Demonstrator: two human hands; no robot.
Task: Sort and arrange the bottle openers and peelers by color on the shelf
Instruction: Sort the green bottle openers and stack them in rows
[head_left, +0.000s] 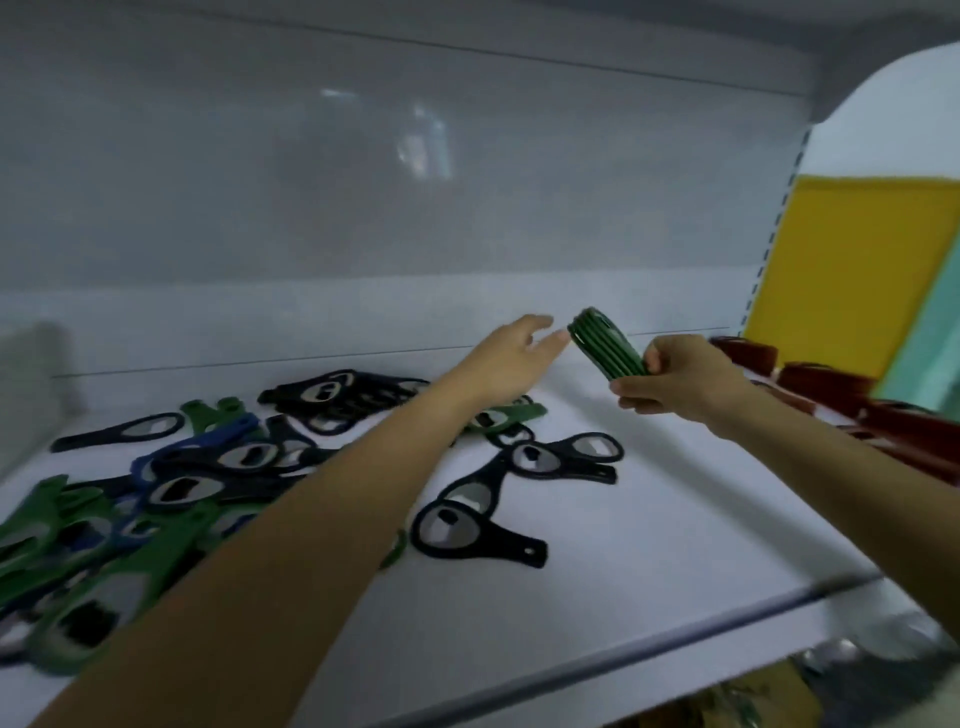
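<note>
Below both grips, loose openers (467, 519) lie on the shelf (675, 545). The right grip (685, 379) clasps the green stack (602, 345) by its lower end; the left grip (511, 364), straight-fingered and empty, nearly touches its top. Light, stiff, probably slick: squeeze across the flats.

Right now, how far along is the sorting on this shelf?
Done: the red ones sit grouped at the right. In hand: the right hand grips a green stack, the open left hand beside it. Left: the mixed pile of black, blue and green pieces, loose on the shelf.
</note>
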